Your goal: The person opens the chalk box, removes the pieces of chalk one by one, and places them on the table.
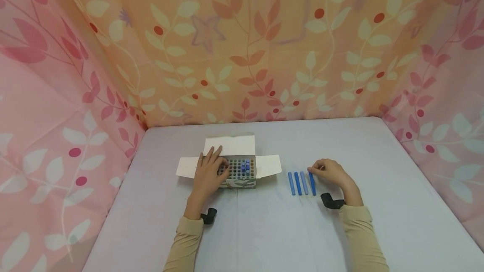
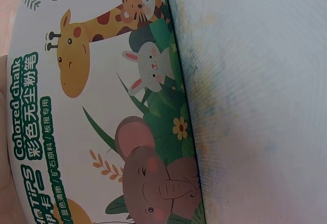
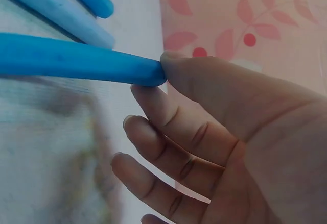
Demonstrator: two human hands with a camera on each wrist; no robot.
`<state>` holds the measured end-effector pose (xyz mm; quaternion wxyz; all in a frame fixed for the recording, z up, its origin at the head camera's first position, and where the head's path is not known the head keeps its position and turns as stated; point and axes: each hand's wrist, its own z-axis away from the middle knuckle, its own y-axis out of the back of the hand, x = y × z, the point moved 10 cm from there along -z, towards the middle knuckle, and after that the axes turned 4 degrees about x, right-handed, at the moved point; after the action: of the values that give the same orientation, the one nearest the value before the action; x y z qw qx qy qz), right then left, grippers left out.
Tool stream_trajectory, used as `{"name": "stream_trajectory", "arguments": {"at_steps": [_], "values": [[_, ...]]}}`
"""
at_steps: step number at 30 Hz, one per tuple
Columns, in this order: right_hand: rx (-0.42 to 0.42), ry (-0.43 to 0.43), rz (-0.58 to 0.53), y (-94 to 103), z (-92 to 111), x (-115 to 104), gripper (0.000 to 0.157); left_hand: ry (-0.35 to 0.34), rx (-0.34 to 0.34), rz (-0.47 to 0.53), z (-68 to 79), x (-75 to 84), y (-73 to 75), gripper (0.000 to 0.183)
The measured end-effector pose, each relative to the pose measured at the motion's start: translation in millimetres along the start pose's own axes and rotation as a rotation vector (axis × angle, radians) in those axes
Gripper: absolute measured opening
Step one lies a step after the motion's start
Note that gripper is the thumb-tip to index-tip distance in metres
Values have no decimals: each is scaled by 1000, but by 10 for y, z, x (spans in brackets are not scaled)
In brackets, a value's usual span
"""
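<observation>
My left hand (image 1: 208, 175) rests over the left part of an open chalk box (image 1: 239, 184), fingers spread, with thumb and index finger bent over its holes. Printed animals and the words "Colored chalk" cover the box front (image 2: 107, 112) in the left wrist view. Several blue chalk sticks (image 1: 247, 165) stand in holes toward the box's right side. To the right, my right hand (image 1: 332, 172) pinches the far end of a blue chalk stick (image 3: 76, 59) between thumb and index finger. The other fingers curl loosely below it. This stick is the rightmost of a row on the table.
Beside it lie other chalk sticks, among them a light blue one (image 1: 304, 183) and a darker blue one (image 1: 298, 183). The box's back lid (image 1: 234, 144) and side flap (image 1: 269, 166) are folded outward. Floral curtains (image 1: 245, 45) surround the white table (image 1: 272, 230).
</observation>
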<state>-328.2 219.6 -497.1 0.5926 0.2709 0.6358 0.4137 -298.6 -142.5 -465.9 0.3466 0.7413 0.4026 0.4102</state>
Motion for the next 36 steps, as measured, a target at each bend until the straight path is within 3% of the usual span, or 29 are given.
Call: {"name": "stream_trajectory", "arguments": {"at_steps": [11,36], "values": [[50,15,70,-91,-50,21,27,-7,1,-7,-16,15,6,13],[125,-15,152,-66,-25,-59,29,8,-7,-1,-6,9,15,12]]}}
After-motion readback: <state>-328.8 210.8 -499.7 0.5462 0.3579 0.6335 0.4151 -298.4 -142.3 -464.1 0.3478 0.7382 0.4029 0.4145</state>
